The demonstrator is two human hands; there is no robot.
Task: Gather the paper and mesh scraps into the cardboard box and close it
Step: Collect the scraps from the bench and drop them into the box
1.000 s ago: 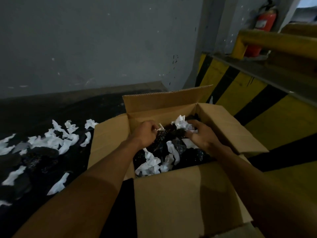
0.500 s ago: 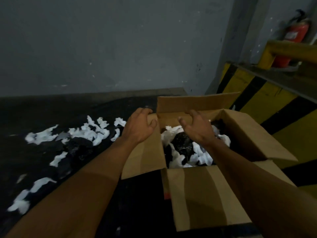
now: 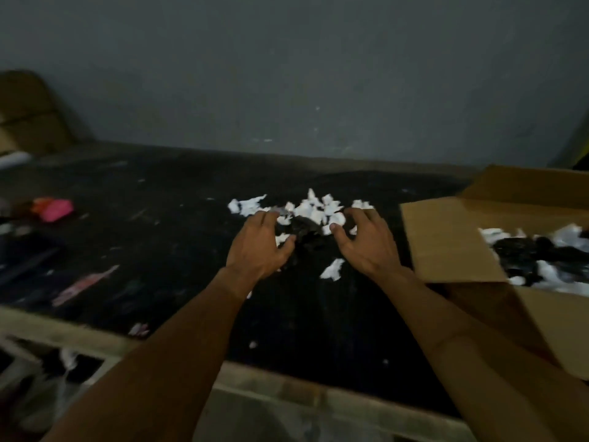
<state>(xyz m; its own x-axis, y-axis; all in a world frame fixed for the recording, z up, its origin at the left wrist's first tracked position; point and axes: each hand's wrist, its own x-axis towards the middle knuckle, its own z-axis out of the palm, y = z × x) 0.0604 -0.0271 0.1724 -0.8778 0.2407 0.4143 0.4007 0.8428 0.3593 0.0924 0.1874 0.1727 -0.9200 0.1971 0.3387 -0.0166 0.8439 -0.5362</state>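
Note:
A pile of white paper scraps (image 3: 314,209) mixed with dark mesh scraps (image 3: 304,232) lies on the black tabletop (image 3: 159,250). My left hand (image 3: 258,245) and my right hand (image 3: 366,242) hover on either side of the pile, fingers spread, holding nothing. One loose white scrap (image 3: 332,269) lies just below my right hand. The open cardboard box (image 3: 446,244) stands at the right edge of the view, its left flap folded outward, with white and black scraps inside.
A pink object (image 3: 54,209) lies at the far left of the table. A grey wall runs behind the table. The table's pale front edge (image 3: 287,378) crosses the foreground. Small white bits dot the surface near the front.
Both hands have left the box, where they were over the scraps inside, and moved left to the pile on the table. The view has turned left, so the box now sits at the right edge.

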